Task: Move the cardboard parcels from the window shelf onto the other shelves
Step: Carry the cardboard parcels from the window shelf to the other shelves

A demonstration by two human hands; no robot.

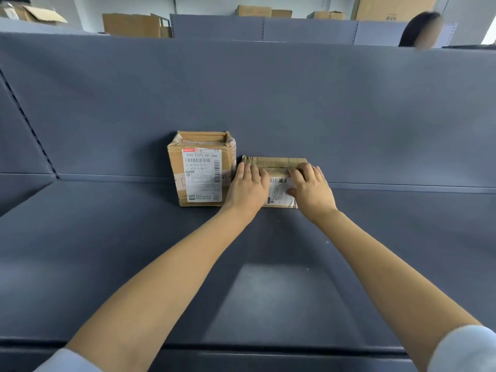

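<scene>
- Head view: a dark grey-blue metal shelf (107, 251), matte and bare across most of its deck, with a tall back panel (268, 103) of the same colour and a slotted upright at far left.
- Two cardboard parcels against the back panel: taller parcel (201, 169) upright, white shipping label facing forward; lower parcel (276, 181) just beside it on the right, taped on top, label partly covered.
- Left hand (248, 187) flat on the lower parcel's left part, fingers extended, grip not clenched.
- Right hand (311, 190) on its right part, fingers curled over the taped top edge, pressing rather than lifting; parcel resting on the shelf.
- Beyond the panel: more grey shelving (308, 29), several brown cartons (134, 24) on top, a pale wall, and another person's dark hair (418, 28) at upper right.
- Pale sleeves at both lower corners.
</scene>
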